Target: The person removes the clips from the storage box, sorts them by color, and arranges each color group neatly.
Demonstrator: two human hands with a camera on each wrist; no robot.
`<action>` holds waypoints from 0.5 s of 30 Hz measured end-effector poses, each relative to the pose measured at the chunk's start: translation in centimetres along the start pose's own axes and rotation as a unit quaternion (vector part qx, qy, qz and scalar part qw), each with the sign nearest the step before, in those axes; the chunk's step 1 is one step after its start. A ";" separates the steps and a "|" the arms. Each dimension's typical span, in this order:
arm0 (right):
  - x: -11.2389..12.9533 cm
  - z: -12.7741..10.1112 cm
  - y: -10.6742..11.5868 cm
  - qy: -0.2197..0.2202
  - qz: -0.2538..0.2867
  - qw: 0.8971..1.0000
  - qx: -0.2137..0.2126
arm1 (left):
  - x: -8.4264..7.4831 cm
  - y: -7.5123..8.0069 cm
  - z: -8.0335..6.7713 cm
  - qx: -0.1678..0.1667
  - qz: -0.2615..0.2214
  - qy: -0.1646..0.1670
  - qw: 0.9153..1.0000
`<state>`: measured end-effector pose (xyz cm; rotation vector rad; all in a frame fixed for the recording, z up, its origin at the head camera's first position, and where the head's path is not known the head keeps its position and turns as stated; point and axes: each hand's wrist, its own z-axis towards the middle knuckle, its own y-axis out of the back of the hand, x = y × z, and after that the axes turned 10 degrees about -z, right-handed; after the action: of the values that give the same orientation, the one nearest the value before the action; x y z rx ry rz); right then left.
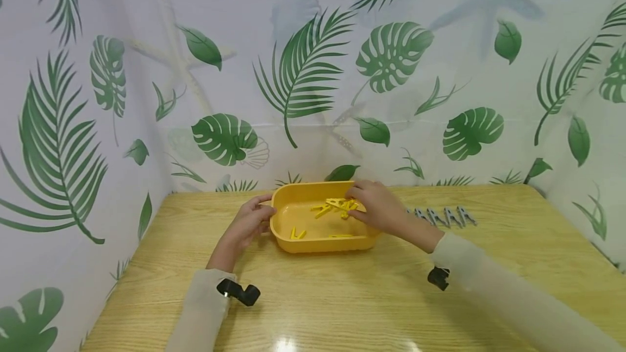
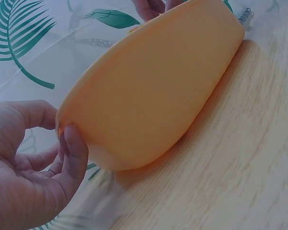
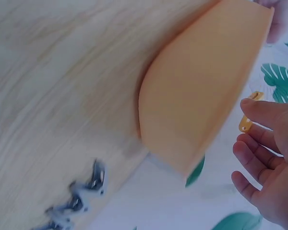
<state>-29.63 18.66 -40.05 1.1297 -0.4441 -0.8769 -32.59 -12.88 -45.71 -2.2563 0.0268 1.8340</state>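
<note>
Nearest the onlooker, 2 pale sleeves reach forward over the light wooden desk, each with a small black wrist camera mount. Mid-desk, toward the far edge, sits the yellow oval plastic tub, its long axis running left to right between the hands. The left hand curls its thumb and fingers around the tub's left end rim, gripping it. The right hand lies over the tub's right end, its fingers pinching a yellow plastic clip at the loose pile of yellow clips inside; that pile lies just left of this hand, so the right is the nearer one. A row of grey metal clips lies beyond the right wrist, near the desk's far edge. Behind stands the leaf-printed curtain.
</note>
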 end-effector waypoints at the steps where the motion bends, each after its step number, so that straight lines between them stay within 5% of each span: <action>1: -0.3 -0.2 0.2 -0.002 -0.005 1.000 -0.006 | 0.0 0.0 0.0 -0.001 0.000 0.000 1.000; 15: -3.9 -6.0 3.4 -0.109 -0.045 0.993 0.028 | 0.2 0.1 0.2 0.003 -0.002 -0.001 1.000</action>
<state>-26.46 25.87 -38.87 1.1169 -0.6028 -1.0784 -32.74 -12.93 -45.91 -2.2493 0.0263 1.8314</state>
